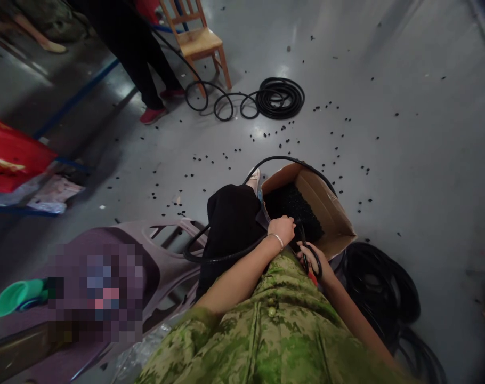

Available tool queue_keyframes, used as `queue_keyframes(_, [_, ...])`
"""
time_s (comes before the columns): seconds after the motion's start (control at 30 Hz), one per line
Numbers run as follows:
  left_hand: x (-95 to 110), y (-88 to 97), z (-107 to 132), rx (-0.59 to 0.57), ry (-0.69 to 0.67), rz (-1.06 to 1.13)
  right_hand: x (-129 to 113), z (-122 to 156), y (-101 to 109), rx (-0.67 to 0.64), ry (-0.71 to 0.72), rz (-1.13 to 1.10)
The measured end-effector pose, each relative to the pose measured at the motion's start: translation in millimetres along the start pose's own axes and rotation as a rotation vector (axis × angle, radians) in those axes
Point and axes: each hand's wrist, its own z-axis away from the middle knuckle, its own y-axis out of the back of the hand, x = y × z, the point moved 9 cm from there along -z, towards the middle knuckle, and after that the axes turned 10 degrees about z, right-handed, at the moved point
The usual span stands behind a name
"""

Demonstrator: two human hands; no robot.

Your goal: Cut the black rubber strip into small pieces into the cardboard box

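Observation:
My left hand (281, 230), with a bracelet at the wrist, is closed at the near edge of an open cardboard box (334, 213). It grips a black hose (222, 260), which runs across my left thigh and under my forearm; the gripped end is partly hidden by the fingers. Just right of it, my right hand (320, 262) is closed on black-handled scissors (316, 265). Their blades point toward the left hand over the box. Many small black pieces (288, 205) fill the box. Whether the blades touch the hose is too small to tell.
Coiled black hose (280, 98) lies ahead on the floor, with more coils (380, 282) to my right. Small black pieces are scattered around. A wooden chair (200, 42) and a standing person (134, 58) are ahead left. A purple plastic chair (146, 256) stands at my left.

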Motion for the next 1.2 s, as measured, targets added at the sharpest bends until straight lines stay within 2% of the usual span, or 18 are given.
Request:
queue_keyframes(0.23, [1, -0.4, -4, -0.042, -0.029, 0.051, -15, -1, 1, 0.062, 0.089, 0.173])
queue_keyframes(0.43, [-4, -4.7, -7, -0.081, 0.003, 0.105, -18, -1, -4, 0.108, 0.164, 0.173])
queue_keyframes(0.7, [-5, -5.8, -7, -0.095, 0.011, 0.106, -4, -3, -2, 0.147, 0.086, 0.179])
queue_keyframes(1.2, [-8, -11.4, -11, -0.118, -0.002, 0.130, -2, -8, -4, 0.155, 0.115, 0.272])
